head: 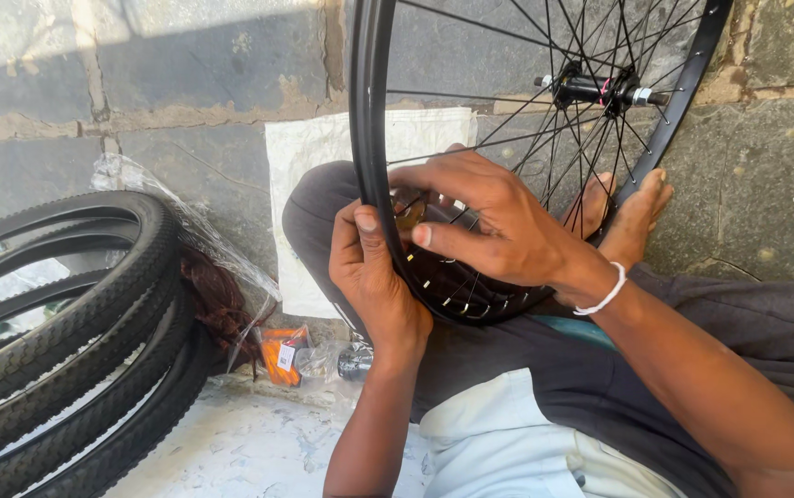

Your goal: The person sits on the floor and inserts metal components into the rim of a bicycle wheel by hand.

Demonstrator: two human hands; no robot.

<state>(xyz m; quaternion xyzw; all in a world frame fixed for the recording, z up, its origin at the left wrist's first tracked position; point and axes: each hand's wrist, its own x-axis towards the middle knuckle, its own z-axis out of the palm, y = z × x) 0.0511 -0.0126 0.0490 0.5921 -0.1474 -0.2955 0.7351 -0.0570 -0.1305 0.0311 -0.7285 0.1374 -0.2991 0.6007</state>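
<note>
A black spoked bicycle wheel rim (367, 111) stands upright between my legs, with its hub (600, 90) at the upper right. My left hand (371, 277) grips the rim from the outside, thumb pressed along its edge. My right hand (494, 221) reaches through from the inner side, fingers curled over the rim near a small brass-coloured part (408, 214). A white band sits on my right wrist. My bare feet (632, 214) rest against the lower side of the wheel.
Several black bicycle tyres (65, 323) lie stacked at the left, partly in clear plastic wrap. A white sack (314, 157) is spread on the stone floor under my knee. An orange packet (282, 355) and a small dark part (354, 361) lie near the tyres.
</note>
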